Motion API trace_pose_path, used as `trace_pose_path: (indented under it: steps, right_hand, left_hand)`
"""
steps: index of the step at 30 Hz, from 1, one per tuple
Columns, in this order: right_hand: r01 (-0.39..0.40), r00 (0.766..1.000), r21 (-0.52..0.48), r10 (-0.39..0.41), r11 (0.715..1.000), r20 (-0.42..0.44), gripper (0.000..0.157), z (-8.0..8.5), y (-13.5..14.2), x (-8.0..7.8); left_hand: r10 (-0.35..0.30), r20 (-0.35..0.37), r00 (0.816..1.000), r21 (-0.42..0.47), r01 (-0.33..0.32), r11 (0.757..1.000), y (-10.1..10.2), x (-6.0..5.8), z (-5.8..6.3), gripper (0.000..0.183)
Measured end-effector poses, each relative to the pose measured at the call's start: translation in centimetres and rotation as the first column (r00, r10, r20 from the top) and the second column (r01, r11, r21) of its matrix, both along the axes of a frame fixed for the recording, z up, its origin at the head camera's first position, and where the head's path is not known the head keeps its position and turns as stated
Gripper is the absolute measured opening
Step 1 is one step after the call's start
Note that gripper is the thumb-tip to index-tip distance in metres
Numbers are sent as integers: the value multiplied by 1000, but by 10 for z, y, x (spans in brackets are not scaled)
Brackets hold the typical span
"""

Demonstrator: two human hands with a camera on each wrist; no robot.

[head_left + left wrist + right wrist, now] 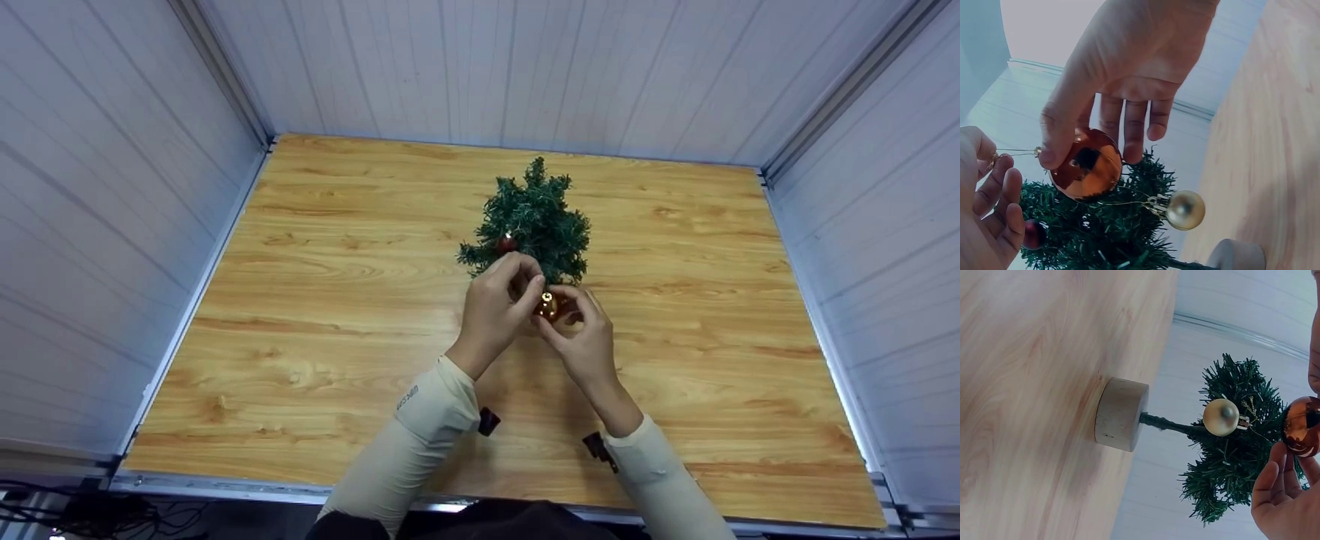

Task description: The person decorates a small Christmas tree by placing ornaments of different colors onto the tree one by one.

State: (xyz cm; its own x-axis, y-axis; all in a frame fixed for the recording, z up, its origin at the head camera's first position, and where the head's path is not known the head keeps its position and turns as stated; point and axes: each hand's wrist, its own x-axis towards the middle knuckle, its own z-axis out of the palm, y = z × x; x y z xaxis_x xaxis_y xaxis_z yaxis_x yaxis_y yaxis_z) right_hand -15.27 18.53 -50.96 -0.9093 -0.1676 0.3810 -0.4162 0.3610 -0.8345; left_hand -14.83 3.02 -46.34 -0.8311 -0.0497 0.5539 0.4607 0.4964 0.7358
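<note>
My right hand (590, 337) holds a shiny copper-gold bauble (546, 308) between thumb and fingers in front of a small green Christmas tree (536, 217). In the left wrist view, my left hand (985, 208) pinches the end of the thin gold string (1016, 150), drawn out from the bauble's cap. On the tree hang a dark red bauble (507, 243) and, low on the front, a matte gold bauble (1221, 417). The trunk stands upright in a round pale base (1121, 414), which my hands hide in the head view.
The tree stands on a wood-grain table (337, 352) with white panel walls (480, 67) at the back and both sides. Small black pieces (489, 421) show beside my forearms. Dark cables (97, 510) lie beyond the table's front left corner.
</note>
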Motion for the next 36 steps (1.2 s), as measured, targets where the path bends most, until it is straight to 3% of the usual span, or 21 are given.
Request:
trace_pose_path:
  steps: [22, 25, 31, 36]
  right_hand:
    - [-40, 998, 12, 41, 999, -45, 40, 14, 6, -5]
    - [-29, 997, -7, 29, 1000, -70, 37, 34, 7, -4]
    - [-47, 990, -51, 39, 998, -138, 23, 90, 9, -4]
    - [-116, 987, -51, 110, 992, -116, 16, 107, 11, -15]
  left_hand:
    - [-34, -41, 999, -91, 30, 995, 5, -4, 21, 3]
    - [-51, -41, 998, -88, 47, 995, 5, -4, 26, 4]
    - [-84, -31, 996, -73, 81, 994, 5, -4, 37, 5]
    - [-87, -22, 996, -74, 85, 994, 5, -8, 44, 5]
